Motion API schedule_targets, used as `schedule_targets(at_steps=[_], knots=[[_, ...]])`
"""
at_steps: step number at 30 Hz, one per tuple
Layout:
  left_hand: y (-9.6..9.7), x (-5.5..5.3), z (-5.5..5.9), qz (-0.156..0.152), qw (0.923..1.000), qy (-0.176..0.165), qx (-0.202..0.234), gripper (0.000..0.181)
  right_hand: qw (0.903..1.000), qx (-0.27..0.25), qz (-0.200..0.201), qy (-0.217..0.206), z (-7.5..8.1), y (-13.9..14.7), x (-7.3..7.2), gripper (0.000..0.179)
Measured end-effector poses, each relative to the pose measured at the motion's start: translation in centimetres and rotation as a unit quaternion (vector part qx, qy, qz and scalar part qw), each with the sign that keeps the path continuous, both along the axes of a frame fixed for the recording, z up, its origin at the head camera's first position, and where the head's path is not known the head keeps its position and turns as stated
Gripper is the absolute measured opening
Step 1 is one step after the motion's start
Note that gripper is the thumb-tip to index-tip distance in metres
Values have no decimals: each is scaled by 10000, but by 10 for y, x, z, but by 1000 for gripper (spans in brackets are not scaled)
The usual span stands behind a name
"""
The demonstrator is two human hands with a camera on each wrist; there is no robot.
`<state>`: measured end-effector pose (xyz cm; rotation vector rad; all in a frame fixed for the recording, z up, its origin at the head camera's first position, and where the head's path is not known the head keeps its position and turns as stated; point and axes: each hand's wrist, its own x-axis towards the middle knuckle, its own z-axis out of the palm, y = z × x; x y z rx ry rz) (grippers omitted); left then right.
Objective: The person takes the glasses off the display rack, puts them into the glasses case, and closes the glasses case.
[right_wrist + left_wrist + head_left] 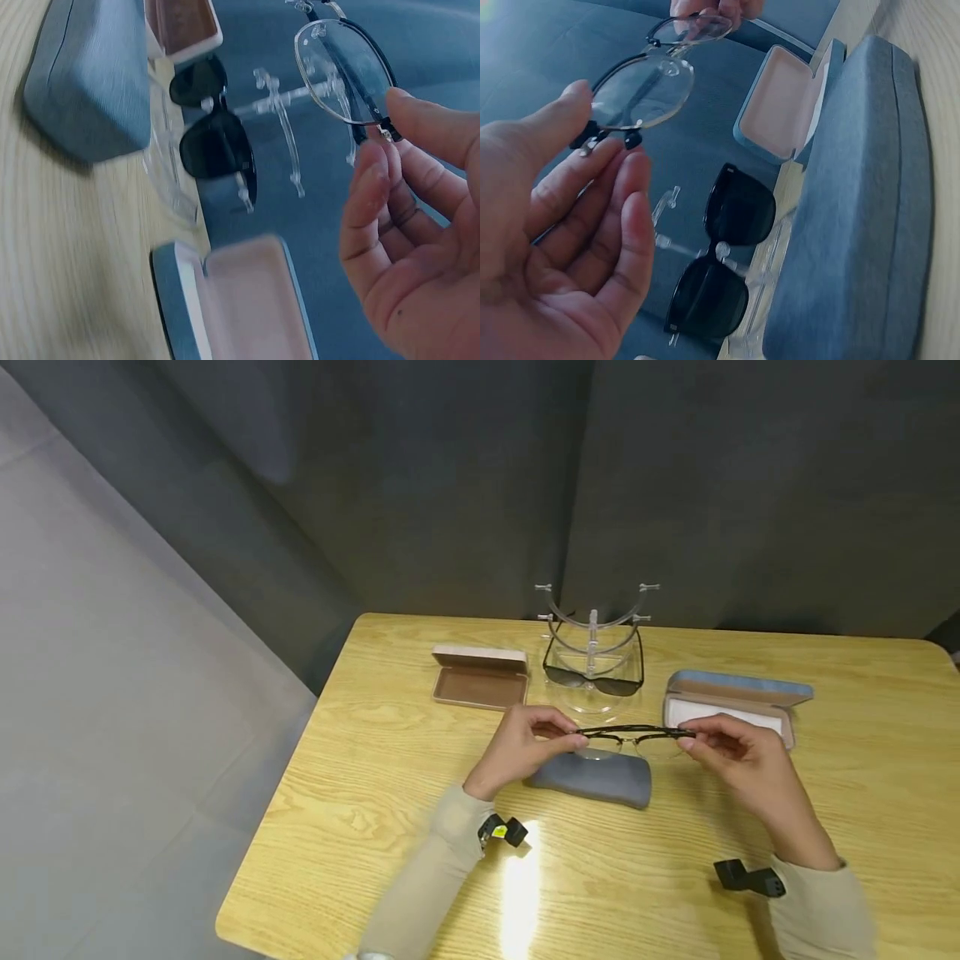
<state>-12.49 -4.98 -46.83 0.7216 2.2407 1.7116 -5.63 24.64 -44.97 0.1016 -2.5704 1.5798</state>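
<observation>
Between both hands is a pair of eyeglasses (628, 737) with a dark upper rim and clear lenses, its temples folded behind. My left hand (527, 745) pinches one end of the frame between thumb and fingers. At the other end, my right hand (738, 760) pinches the hinge corner; in the right wrist view the thumb lies on the front of that corner. Below the eyeglasses a grey-blue glasses case (592, 779) lies closed on the table, partly covered by them in the head view. Dark sunglasses (592, 682) hang on a clear display stand (593, 647) just beyond.
An open case with brown lining (480, 687) stands at the back left. To the right, an open blue case (738, 689) with pale lining holds a white cloth (723, 713). The wooden table (360, 827) ends at a dark curtain (465, 485) behind.
</observation>
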Motion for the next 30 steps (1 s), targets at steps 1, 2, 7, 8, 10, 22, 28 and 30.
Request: schedule_targets(at_steps=[1,2,7,8,10,22,28,30], knots=[[4,-1,0,-65,10000,34,-52,13,10000,-20,-27,-2,-1,4,1,15],[8,-2,1,-116,9999,65,-89,13,10000,-43,-40,1,-3,9,2,15],[30,-5,2,-218,9995,118,-177,13,9998,-46,-94,-184,-7,31,6,19],[36,-5,2,-198,9996,88,-184,14,9996,-3,-154,-218,-7,36,6,19],[46,-7,3,-107,9998,-10,-192,15,9991,66,-294,-294,-7,45,6,20],[98,-26,5,-250,9942,183,-1026,23,9894,-239,-1015,-1006,-14,89,0,28],[123,-33,1,-198,9914,66,-1293,26,9845,-640,-1342,-934,-25,105,-10,19],[130,-36,0,-107,9911,70,-1326,26,9828,-721,-1419,-941,-29,109,-12,18]])
